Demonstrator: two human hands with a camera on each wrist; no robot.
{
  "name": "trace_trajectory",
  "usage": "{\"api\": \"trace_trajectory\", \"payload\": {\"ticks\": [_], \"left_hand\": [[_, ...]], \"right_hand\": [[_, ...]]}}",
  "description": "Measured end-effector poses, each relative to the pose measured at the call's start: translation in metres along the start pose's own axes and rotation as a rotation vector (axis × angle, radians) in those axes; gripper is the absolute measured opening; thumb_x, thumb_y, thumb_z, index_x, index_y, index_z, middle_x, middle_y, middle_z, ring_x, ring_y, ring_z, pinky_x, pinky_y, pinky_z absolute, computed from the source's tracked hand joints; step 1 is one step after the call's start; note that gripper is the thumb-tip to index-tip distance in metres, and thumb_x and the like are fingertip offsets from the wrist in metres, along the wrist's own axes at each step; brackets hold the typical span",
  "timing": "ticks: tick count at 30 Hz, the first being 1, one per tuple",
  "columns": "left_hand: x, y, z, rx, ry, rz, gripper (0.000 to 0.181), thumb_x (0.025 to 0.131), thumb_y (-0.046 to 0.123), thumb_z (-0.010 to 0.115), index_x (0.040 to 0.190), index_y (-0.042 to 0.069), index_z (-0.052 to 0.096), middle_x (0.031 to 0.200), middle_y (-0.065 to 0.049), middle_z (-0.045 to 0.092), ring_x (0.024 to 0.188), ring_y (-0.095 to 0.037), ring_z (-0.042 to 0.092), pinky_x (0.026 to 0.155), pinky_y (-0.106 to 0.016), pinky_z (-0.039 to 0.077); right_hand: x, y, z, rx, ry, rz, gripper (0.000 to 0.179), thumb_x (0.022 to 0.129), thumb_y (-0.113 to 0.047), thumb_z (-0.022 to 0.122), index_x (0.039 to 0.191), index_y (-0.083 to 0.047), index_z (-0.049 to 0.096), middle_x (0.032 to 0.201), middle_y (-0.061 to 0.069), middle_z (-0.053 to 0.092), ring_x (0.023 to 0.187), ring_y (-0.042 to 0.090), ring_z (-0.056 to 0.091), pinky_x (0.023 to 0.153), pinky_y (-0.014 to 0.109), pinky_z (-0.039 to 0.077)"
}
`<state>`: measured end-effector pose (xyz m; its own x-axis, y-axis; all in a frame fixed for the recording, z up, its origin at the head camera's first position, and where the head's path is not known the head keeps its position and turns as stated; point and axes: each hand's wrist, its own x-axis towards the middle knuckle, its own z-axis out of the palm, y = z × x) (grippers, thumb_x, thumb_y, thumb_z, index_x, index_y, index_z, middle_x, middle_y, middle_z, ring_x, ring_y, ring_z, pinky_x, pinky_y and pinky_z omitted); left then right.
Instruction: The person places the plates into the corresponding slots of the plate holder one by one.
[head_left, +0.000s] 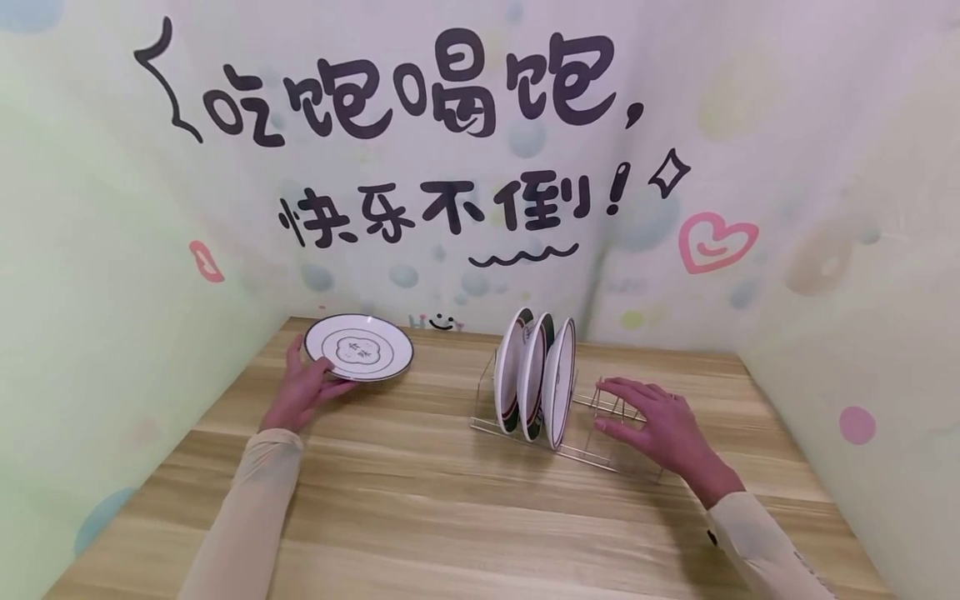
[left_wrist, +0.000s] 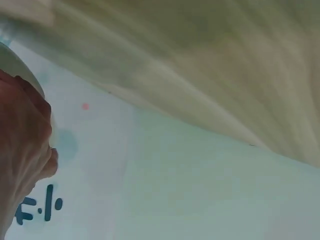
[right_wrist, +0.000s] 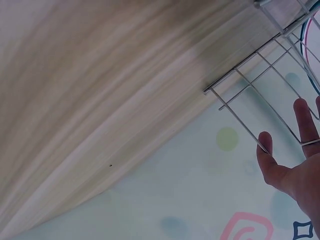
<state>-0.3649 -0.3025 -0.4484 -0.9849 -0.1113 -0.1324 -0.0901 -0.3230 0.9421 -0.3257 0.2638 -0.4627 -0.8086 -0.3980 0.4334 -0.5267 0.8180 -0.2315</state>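
Wood tabletop (head_left: 405, 517); frame left, my left hand (head_left: 302, 390) pinches a plate (head_left: 360, 345); frame right, my right hand (head_left: 662, 423) spreads at the rack (head_left: 585, 456). Probably racking; next calls for tipping upright.

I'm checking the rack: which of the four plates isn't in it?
The plate held in the left hand, its printed centre showing; the other three plates stand on edge in the wire rack.

The left grip (left_wrist: 22, 137) holds a pale plate (left_wrist: 16, 61), just its curved edge visible — beyond, I see the wood-streaked surface (left_wrist: 200, 65) and a pale wall (left_wrist: 190, 180) with dark lettering (left_wrist: 48, 202).
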Motion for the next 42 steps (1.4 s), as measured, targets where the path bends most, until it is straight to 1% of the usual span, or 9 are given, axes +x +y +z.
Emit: {"api": "trace_trajectory", "payload": {"ticks": [3, 6, 9, 14, 20, 25, 31, 37, 42], "left_hand": [[-0.003, 0.006, 0.014, 0.015, -0.079, 0.061, 0.092, 0.101, -0.01, 0.036, 0.163, 0.035, -0.014, 0.163, -0.032, 0.011, 0.098, -0.032, 0.073, 0.095, -0.042, 0.057], [-0.006, 0.015, 0.031, 0.017, -0.131, 0.099, 0.093, 0.102, -0.01, 0.041, 0.165, 0.038, -0.008, 0.16, -0.033, 0.014, 0.095, -0.033, 0.073, 0.094, -0.042, 0.057], [-0.009, 0.023, 0.05, 0.022, -0.177, 0.115, 0.095, 0.102, -0.011, 0.046, 0.165, 0.041, -0.002, 0.153, -0.034, 0.021, 0.092, -0.033, 0.074, 0.092, -0.042, 0.059], [-0.018, 0.03, 0.081, 0.069, -0.258, 0.141, 0.097, 0.1, -0.013, 0.053, 0.166, 0.04, 0.004, 0.141, -0.037, 0.037, 0.088, -0.033, 0.076, 0.087, -0.045, 0.06], [-0.026, 0.034, 0.107, 0.123, -0.332, 0.179, 0.098, 0.098, -0.014, 0.058, 0.167, 0.036, 0.01, 0.135, -0.042, 0.045, 0.091, -0.035, 0.075, 0.085, -0.049, 0.061], [-0.031, 0.034, 0.118, 0.16, -0.348, 0.18, 0.097, 0.097, -0.012, 0.061, 0.165, 0.04, 0.016, 0.132, -0.04, 0.048, 0.094, -0.038, 0.073, 0.085, -0.05, 0.061], [-0.035, 0.031, 0.124, 0.186, -0.355, 0.172, 0.097, 0.097, -0.011, 0.063, 0.165, 0.041, 0.019, 0.131, -0.038, 0.05, 0.097, -0.041, 0.073, 0.085, -0.051, 0.061], [-0.037, 0.027, 0.129, 0.225, -0.381, 0.18, 0.096, 0.096, -0.009, 0.065, 0.164, 0.042, 0.022, 0.126, -0.036, 0.052, 0.092, -0.039, 0.073, 0.085, -0.052, 0.061], [-0.042, 0.028, 0.133, 0.258, -0.386, 0.179, 0.096, 0.095, -0.008, 0.067, 0.163, 0.044, 0.023, 0.125, -0.034, 0.051, 0.09, -0.039, 0.073, 0.086, -0.054, 0.06]], "right_hand": [[0.0, 0.0, -0.001, -0.002, 0.002, 0.001, 0.062, 0.09, -0.052, 0.076, 0.145, -0.028, 0.061, 0.146, 0.006, 0.06, 0.128, 0.038, 0.058, 0.091, 0.069, 0.044], [0.0, 0.001, -0.001, -0.003, 0.006, 0.005, 0.062, 0.09, -0.052, 0.076, 0.145, -0.027, 0.061, 0.146, 0.006, 0.06, 0.128, 0.038, 0.058, 0.091, 0.069, 0.044], [-0.001, 0.003, -0.001, -0.001, 0.009, 0.012, 0.062, 0.091, -0.053, 0.075, 0.145, -0.027, 0.061, 0.146, 0.006, 0.06, 0.127, 0.038, 0.058, 0.09, 0.069, 0.044], [-0.003, 0.005, -0.002, 0.01, 0.013, 0.022, 0.062, 0.091, -0.053, 0.075, 0.146, -0.029, 0.06, 0.146, 0.004, 0.06, 0.127, 0.037, 0.057, 0.091, 0.07, 0.043], [-0.004, 0.004, -0.003, 0.016, 0.009, 0.026, 0.062, 0.091, -0.053, 0.075, 0.146, -0.029, 0.06, 0.146, 0.004, 0.06, 0.128, 0.037, 0.057, 0.092, 0.071, 0.042], [-0.003, 0.002, -0.002, 0.015, 0.011, 0.016, 0.061, 0.091, -0.052, 0.075, 0.145, -0.027, 0.061, 0.146, 0.004, 0.06, 0.127, 0.038, 0.058, 0.091, 0.07, 0.043], [-0.002, 0.002, -0.001, 0.016, 0.009, 0.015, 0.061, 0.091, -0.053, 0.075, 0.145, -0.028, 0.061, 0.146, 0.004, 0.06, 0.128, 0.037, 0.057, 0.091, 0.068, 0.043], [-0.002, 0.0, -0.001, 0.028, 0.004, 0.014, 0.062, 0.091, -0.053, 0.075, 0.145, -0.027, 0.061, 0.146, 0.004, 0.06, 0.129, 0.037, 0.057, 0.092, 0.071, 0.042], [-0.002, -0.003, -0.002, 0.022, 0.009, 0.001, 0.062, 0.09, -0.054, 0.076, 0.144, -0.028, 0.062, 0.146, 0.002, 0.06, 0.128, 0.036, 0.058, 0.09, 0.068, 0.044]]}}
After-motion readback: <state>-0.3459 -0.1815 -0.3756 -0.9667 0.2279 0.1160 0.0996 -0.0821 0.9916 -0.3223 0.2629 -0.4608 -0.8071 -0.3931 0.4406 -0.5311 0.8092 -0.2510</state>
